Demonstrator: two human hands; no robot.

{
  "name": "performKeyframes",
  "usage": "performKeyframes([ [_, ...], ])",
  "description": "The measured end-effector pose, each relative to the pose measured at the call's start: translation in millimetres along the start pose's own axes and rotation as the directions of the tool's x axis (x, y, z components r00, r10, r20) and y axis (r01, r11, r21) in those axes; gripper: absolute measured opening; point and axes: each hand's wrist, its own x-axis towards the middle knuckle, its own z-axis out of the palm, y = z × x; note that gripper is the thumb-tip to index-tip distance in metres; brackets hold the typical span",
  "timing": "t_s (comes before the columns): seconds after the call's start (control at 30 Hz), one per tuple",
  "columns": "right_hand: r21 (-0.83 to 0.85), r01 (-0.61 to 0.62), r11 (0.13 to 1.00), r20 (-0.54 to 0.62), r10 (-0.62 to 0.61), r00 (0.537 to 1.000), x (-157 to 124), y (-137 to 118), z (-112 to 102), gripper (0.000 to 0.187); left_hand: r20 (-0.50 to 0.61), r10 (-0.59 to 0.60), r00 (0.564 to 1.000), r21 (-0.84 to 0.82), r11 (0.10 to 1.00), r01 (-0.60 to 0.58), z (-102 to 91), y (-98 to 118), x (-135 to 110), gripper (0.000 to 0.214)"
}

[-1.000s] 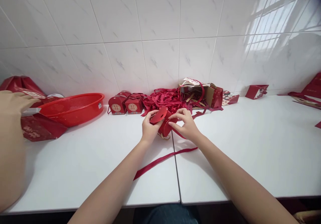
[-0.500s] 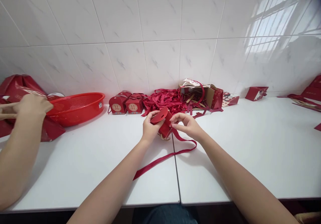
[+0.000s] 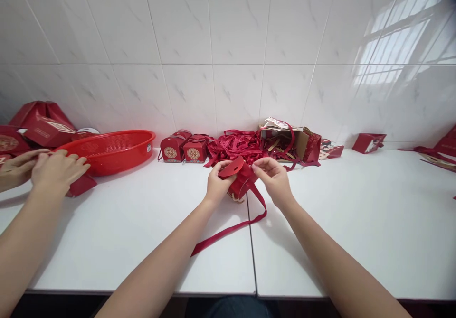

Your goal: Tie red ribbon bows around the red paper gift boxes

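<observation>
My left hand (image 3: 218, 185) is closed around a small red gift box (image 3: 244, 180), which it holds tilted over the table. A rounded flap (image 3: 232, 167) with a slot stands out at its top. At the box's upper right edge, the thumb and fingers of my right hand (image 3: 274, 180) are pinched together; what lies between them is too small to make out. A long dark red ribbon (image 3: 261, 206) trails from the box, bends on the table and runs towards my left forearm. Twisted cord (image 3: 235, 198) shows at the box's lower end.
Behind my hands lie a heap of red ribbons (image 3: 240, 143) and an open paper bag (image 3: 301, 144). Two finished-looking boxes (image 3: 194, 151) stand left of them. Farther left are a red plastic basket (image 3: 121, 163) and a co-worker's hands (image 3: 59, 173). A red packet (image 3: 368, 143) lies right.
My right hand has moved slightly up and right along the box, its fingers drawing closer together. The ribbon's bend has shifted left. The co-worker's hands have come lower, beside the basket.
</observation>
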Motion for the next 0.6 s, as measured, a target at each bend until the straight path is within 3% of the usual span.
performKeyframes([
  [0.17,-0.248,0.111,0.962,0.112,-0.086,0.990,-12.5,3.6,14.7,0.006,0.021,0.012,1.000,0.019,1.000,-0.013,1.1,2.7,-2.1,0.030],
  [0.3,-0.286,0.092,0.954,0.078,-0.072,0.994,-15.1,5.0,17.5,0.006,0.036,0.021,0.999,0.023,0.999,-0.022,2.9,3.4,-4.6,0.030],
  [0.43,-0.258,0.032,0.966,0.047,-0.021,0.999,-15.2,5.6,18.0,0.013,0.040,0.044,0.998,0.038,0.998,-0.046,4.5,5.4,-6.5,0.031],
  [0.6,-0.087,-0.056,0.995,0.046,0.060,0.997,-13.9,7.4,18.9,0.016,0.043,0.048,0.998,0.052,0.997,-0.050,4.9,7.3,-7.1,0.028],
])
